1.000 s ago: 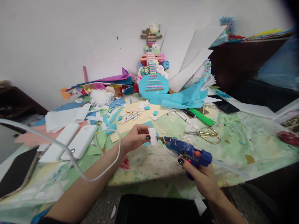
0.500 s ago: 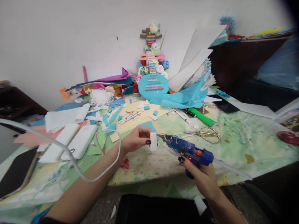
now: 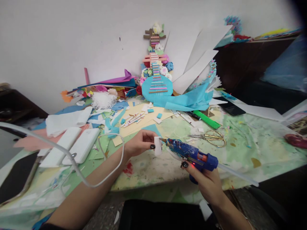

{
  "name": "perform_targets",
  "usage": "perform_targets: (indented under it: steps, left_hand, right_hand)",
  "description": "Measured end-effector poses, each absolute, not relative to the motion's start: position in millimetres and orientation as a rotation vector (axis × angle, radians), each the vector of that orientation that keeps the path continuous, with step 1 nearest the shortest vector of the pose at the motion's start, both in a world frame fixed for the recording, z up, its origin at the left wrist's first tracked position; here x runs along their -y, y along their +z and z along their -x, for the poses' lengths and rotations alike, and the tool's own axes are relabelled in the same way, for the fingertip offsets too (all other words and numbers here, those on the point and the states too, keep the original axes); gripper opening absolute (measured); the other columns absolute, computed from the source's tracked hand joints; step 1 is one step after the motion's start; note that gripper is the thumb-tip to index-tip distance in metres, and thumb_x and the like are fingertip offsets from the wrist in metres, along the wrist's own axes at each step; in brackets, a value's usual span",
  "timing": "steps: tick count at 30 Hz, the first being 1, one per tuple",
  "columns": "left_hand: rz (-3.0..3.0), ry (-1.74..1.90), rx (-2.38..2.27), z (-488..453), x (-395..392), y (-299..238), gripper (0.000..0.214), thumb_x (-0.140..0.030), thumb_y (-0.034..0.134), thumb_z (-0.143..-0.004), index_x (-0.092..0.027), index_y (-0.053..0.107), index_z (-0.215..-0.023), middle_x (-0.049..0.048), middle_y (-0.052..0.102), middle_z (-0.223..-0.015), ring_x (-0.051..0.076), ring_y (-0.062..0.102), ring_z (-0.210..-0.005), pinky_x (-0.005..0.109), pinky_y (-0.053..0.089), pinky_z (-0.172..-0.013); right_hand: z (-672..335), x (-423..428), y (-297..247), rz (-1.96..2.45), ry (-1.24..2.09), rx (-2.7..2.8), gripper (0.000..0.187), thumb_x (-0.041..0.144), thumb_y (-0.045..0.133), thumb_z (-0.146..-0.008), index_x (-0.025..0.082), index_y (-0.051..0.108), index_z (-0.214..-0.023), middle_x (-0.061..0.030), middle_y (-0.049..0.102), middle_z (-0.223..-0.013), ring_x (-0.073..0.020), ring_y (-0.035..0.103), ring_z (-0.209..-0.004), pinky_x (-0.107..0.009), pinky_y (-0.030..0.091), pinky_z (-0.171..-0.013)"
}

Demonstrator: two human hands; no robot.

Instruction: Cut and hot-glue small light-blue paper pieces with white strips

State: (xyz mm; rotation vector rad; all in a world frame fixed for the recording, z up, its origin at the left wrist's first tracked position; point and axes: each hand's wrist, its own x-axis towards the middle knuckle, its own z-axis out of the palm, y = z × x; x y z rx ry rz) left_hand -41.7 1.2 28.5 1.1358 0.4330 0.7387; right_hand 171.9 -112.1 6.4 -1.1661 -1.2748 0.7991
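Between the thumb and fingers of my left hand (image 3: 143,143) is a small white rectangular piece (image 3: 158,147), held upright above the table. My right hand (image 3: 207,182) grips a blue glue gun (image 3: 192,154), with its red light on and a clear glue stick (image 3: 238,175) jutting from the back. The gun's nozzle points left, at the upper right edge of the white piece, touching it or very close. Gold-handled scissors (image 3: 214,138) lie on the table just beyond the gun. A blue paper lute-like craft (image 3: 157,86) with coloured bars and paper flowers leans against the wall.
White power banks (image 3: 81,146) and a phone (image 3: 18,175) lie at the left, where a white cable (image 3: 76,169) loops over my left forearm. Rolled paper sticks (image 3: 134,119), a green cutter (image 3: 206,119) and another phone (image 3: 230,106) lie farther back. White string (image 3: 103,100) is heaped at back left.
The glue gun has shifted slightly left, bringing its nozzle nearer to the white piece and over its edge. My left hand has stayed almost still.
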Motion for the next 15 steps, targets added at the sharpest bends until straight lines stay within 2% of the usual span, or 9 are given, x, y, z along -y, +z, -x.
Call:
perform_targets:
  steps: [4,9,15]
  left_hand:
    - [-1.123,0.738,-0.437,42,-2,27,0.031,-0.024,0.086,-0.054,-0.012,0.074,-0.080,0.0073,0.073,-0.070,0.013,0.066,-0.063,0.019,0.050,-0.060]
    - [-1.131,0.741,-0.454,41,-1,25,0.032,-0.024,0.086,-0.053,-0.011,0.073,-0.079,0.0071,0.072,-0.071,0.014,0.066,-0.064,0.021,0.050,-0.061]
    - [-1.133,0.757,-0.463,41,0,28,0.032,-0.027,0.086,-0.053,-0.011,0.071,-0.076,0.0065,0.071,-0.069,0.014,0.065,-0.061,0.021,0.048,-0.058]
  right_hand:
    - [-171,111,11,1.090,0.843,1.363,0.027,0.030,0.067,-0.078,0.021,0.071,-0.103,-0.0061,0.073,-0.098,-0.0217,0.068,-0.090,-0.036,0.055,-0.087]
    - [-170,109,18,1.063,0.797,1.404,0.019,0.028,0.064,-0.081,0.020,0.073,-0.095,-0.0048,0.073,-0.087,-0.0220,0.067,-0.089,-0.036,0.054,-0.088]
    - [-172,108,18,1.056,0.776,1.401,0.017,0.027,0.064,-0.081,0.023,0.073,-0.095,-0.0030,0.072,-0.083,-0.0204,0.068,-0.085,-0.035,0.054,-0.087]
